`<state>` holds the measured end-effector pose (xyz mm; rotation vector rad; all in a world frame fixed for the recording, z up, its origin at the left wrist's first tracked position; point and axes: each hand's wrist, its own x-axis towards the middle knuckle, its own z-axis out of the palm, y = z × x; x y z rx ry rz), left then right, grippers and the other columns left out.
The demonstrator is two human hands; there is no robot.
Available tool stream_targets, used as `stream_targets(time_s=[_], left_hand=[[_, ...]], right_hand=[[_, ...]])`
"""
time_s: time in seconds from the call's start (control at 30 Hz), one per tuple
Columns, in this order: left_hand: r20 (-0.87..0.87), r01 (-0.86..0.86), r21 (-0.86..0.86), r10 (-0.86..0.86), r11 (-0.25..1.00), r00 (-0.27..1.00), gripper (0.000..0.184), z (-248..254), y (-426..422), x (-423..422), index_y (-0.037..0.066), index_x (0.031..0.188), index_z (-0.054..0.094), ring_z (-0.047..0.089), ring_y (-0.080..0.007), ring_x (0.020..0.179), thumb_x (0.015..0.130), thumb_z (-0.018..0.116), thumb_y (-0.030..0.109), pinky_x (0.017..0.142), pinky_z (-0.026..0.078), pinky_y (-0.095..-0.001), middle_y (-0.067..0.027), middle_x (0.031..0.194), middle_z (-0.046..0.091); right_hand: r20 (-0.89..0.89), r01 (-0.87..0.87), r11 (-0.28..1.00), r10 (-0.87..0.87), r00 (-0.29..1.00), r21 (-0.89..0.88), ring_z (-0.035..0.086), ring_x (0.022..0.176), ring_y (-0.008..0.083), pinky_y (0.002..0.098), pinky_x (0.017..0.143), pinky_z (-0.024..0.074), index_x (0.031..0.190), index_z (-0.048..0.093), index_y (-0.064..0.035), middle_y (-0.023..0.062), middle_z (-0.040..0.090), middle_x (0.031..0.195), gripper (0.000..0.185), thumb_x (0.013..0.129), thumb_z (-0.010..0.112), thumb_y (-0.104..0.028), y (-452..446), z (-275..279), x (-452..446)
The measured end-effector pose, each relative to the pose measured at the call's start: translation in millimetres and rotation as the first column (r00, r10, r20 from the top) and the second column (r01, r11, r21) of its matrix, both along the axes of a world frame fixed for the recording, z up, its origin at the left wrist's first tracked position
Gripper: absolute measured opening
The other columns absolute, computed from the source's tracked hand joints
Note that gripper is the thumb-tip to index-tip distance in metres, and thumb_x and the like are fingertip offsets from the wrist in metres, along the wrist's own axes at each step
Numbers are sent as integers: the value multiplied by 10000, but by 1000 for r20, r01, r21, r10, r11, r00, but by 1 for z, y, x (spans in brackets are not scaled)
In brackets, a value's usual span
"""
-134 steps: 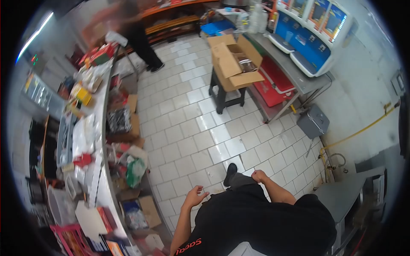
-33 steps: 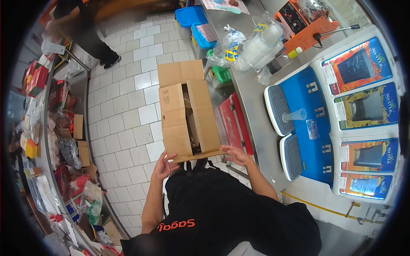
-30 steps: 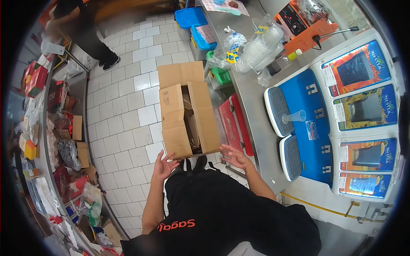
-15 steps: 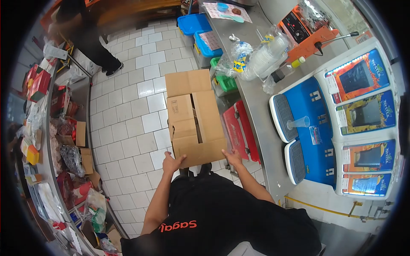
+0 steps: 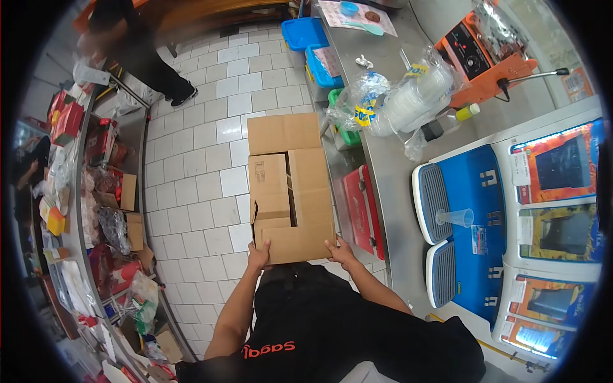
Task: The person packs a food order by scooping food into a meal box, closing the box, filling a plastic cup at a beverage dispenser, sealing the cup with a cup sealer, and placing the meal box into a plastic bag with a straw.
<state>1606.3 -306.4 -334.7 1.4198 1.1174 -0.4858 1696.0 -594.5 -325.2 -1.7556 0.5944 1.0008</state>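
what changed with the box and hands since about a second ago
On the cardboard box, the near flap has folded inward over the top. The left hand and right hand, fingers spread before, now hold the near corners, thumbs on top. The far flap is still open; the clear cup stays at the dispenser.

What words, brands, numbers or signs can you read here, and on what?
"Saga", upside down on the black shirt; its ending is unclear.
Cardboard box: small print, unreadable.
Yellow label on the plastic bag: too crumpled to read surely.
Drink dispenser: panel lettering and sticker too small or blurred.
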Motion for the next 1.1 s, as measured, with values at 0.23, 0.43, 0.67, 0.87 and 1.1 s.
stream_targets(time_s=[0.23,0.43,0.67,0.87,1.1], left_hand=[[25,-27,82,25,996,999,880,-8,-6,4,16,1411,213,681,-384,908,870,653,552,563,627,-454,-280,1216,533],[21,-43,74,41,996,999,901,-15,-4,20,9,1397,223,680,-382,905,852,665,574,562,625,-458,-274,1215,537],[25,-62,118,60,991,998,812,-6,4,67,8,1340,286,691,-362,876,868,655,557,542,621,-432,-270,1203,551],[58,-108,121,102,987,993,836,-24,30,123,2,1355,264,677,-384,934,869,652,560,559,628,-452,-266,1231,535],[74,-108,137,99,985,992,872,-24,78,221,-11,1359,241,674,-400,935,864,640,586,565,632,-465,-288,1242,517]], right_hand=[[181,-77,996,85,980,-52,624,1146,285,394,893,523,1476,411,-221,158,620,1280,649,905,665,-395,-5,-31,-3],[251,-109,994,111,962,-20,657,964,200,338,698,593,1483,401,-243,99,651,1160,636,922,676,-360,-5,-47,18],[274,-136,990,143,951,-44,651,959,188,333,678,579,1470,422,-247,88,646,1156,613,922,678,-346,7,-69,66],[213,-75,993,54,976,93,672,887,179,320,674,554,1448,458,-159,115,681,1129,618,897,677,-334,43,-12,149],[343,-118,993,100,934,31,656,982,194,361,706,587,1464,445,-230,94,647,1185,610,916,679,-359,90,-70,245]])
